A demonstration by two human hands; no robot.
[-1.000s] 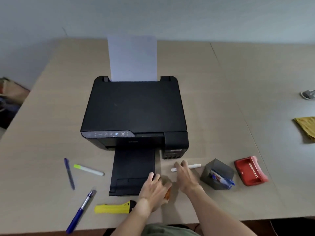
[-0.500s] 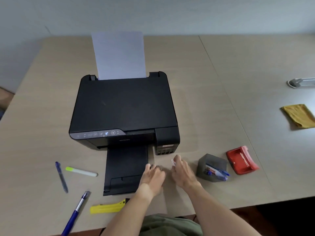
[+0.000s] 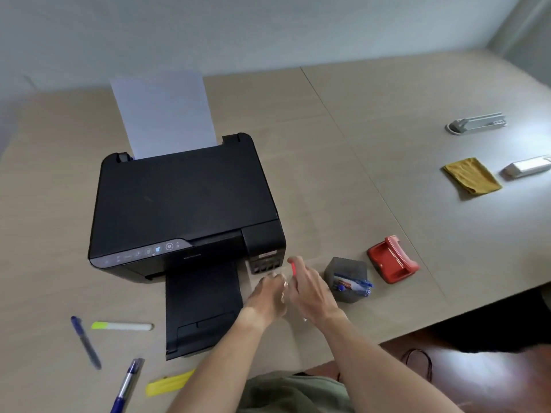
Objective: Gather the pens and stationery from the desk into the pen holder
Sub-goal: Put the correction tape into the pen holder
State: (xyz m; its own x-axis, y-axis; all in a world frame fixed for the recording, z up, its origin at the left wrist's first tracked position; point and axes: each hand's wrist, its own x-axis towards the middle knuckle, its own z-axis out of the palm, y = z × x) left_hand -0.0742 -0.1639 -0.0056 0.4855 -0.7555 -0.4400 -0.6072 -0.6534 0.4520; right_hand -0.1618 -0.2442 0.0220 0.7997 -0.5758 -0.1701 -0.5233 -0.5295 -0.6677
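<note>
Pale wood bench (image 3: 387, 120) under a head camera, black printer (image 3: 185, 204) at centre. Right hand (image 3: 310, 290) raised just left of grey pen holder (image 3: 347, 271), fingers clasped round a red-tipped marker (image 3: 293, 268). Left hand (image 3: 265, 296) close beside it; fingers blurred, grip impossible to tell. Blue pens (image 3: 353, 287) already in holder. Left on bench: dark pen (image 3: 86, 342), highlighter (image 3: 122, 326), blue pen (image 3: 125, 386), yellow cutter (image 3: 170, 384).

Pen holder (image 3: 346, 271) right of printer (image 3: 185, 204) — stapler (image 3: 392, 259) beyond
</note>
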